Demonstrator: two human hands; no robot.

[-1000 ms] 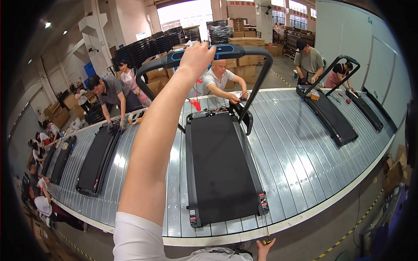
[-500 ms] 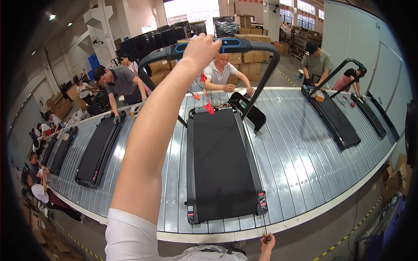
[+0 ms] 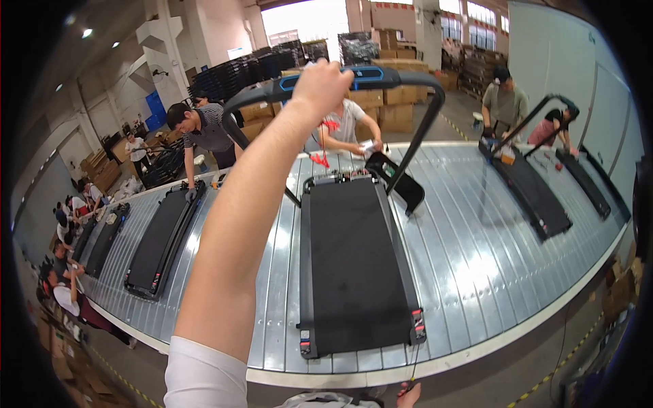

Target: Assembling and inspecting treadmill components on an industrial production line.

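The slatted metal conveyor (image 3: 476, 224) curves across everything in front of me, carrying flat black treadmills. Mine, the treadmill (image 3: 354, 262) in the middle, lies with its long axis running straight away from me, foot end at the near edge of the belt line, motor end far off where a co-worker in a light shirt (image 3: 347, 122) bends over it. Its handlebar frame (image 3: 381, 78) is raised off the deck, arching up and across at the far end, with the right upright slanting down to a dark console (image 3: 398, 183) that hangs over the deck's far right corner.

My left hand (image 3: 321, 85) is clenched over the top bar of that frame, arm stretched full out, so the bar sits straight ahead of and above the deck, crosswise to its length. The left is the only hand on it. My right hand (image 3: 409, 396) barely shows at the bottom edge, near my body and well apart from the bar; I cannot tell whether it is closed or loose.

Compared with a second ago, the frame stands higher and nearer to me, and the console has lifted clear of the far end. The person in the striped shirt (image 3: 201, 132) has come up to the treadmill on the left.
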